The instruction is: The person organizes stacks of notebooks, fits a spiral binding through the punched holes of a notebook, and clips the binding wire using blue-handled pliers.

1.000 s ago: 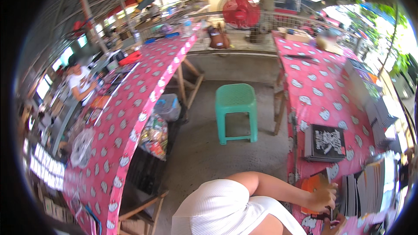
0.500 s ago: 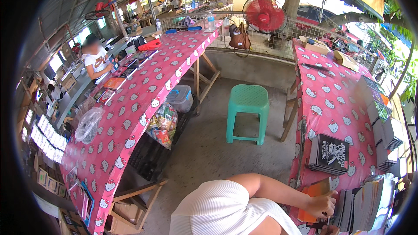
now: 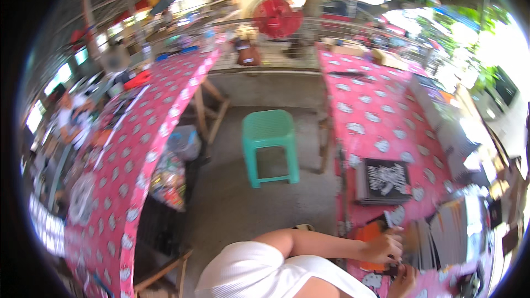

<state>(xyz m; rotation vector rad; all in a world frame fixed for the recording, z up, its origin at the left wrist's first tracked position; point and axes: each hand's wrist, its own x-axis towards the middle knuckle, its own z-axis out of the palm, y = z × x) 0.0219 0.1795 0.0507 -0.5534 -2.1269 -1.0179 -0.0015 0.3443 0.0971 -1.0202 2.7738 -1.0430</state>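
Both my hands are at the near end of the right-hand pink table. My left hand is closed, fingers curled, over an orange-covered book lying flat. Just below it my right hand is closed too, its fingertips close to the left hand. What either holds is too small and blurred to make out. Right beside the hands stands a tightly packed row of notebooks, page edges up. Beyond lies a stack of black-covered notebooks.
More stacked books line the table's right edge. A green plastic stool stands on the floor between the tables. The left pink table holds a clear plastic bag; a person is behind it. A red fan stands at the back fence.
My view has swung to the right, so the scene sits further left and looks blurred. My hands stay by the orange book; my right hand shows more and has risen slightly.
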